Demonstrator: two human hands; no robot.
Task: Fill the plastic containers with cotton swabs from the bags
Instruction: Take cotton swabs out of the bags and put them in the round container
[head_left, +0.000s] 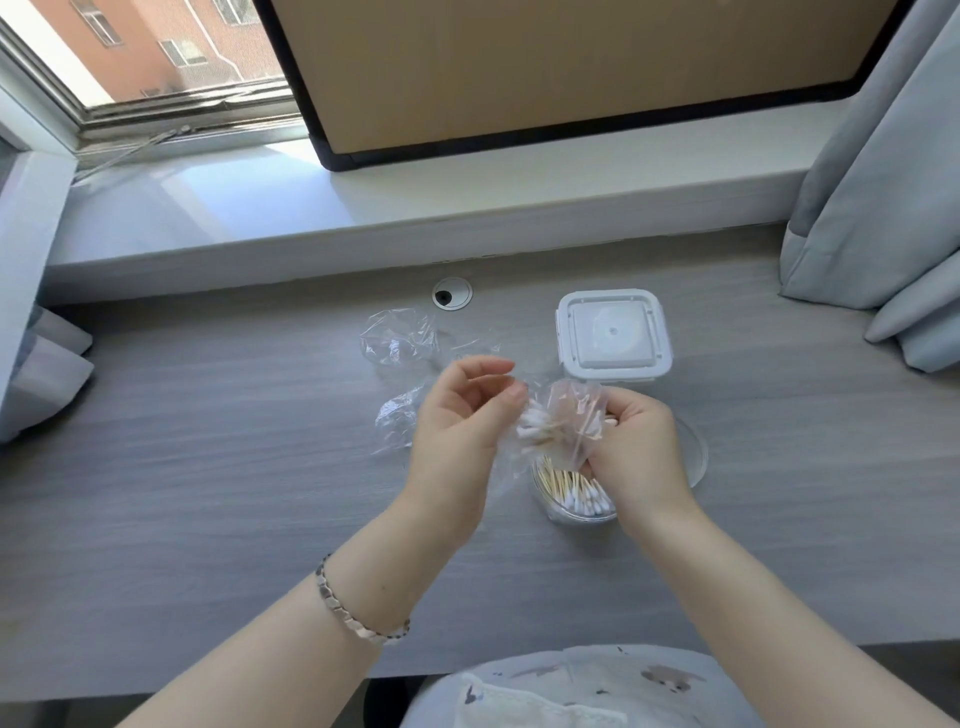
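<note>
Clear plastic film is what both your hands are on: the bag (563, 410) hangs between them, above the table (208, 467); your right hand (634, 441) is curled tight round its right side, gripping the sticks through the film; your left hand (457, 421) has its fingers bent, and thumb and forefinger look to pinch the loose film at the left end, though the clear plastic makes that contact hard to confirm.

The cotton swabs (540, 428) inside lie roughly crosswise, white heads toward your left hand, sticks running back into your right fist; that is the axis that matters.

The round container (571, 513) sits directly below the bag and just under your right hand, nearer that hand than the left; it is already part full, and its own swabs (569, 486) lie slanted, wooden sticks up-left, heads down-right.

So, as I judge it, the drop is short and straight down; turn the bundle to match the slant below, or the swabs may bridge the rim and spill.

Beyond, the square white container (613, 332) stands with its lid on, well apart from your hands; a clear round lid (696, 452) lies just right of your right hand; two crumpled empty bags (397, 340) lie to the left.
</note>
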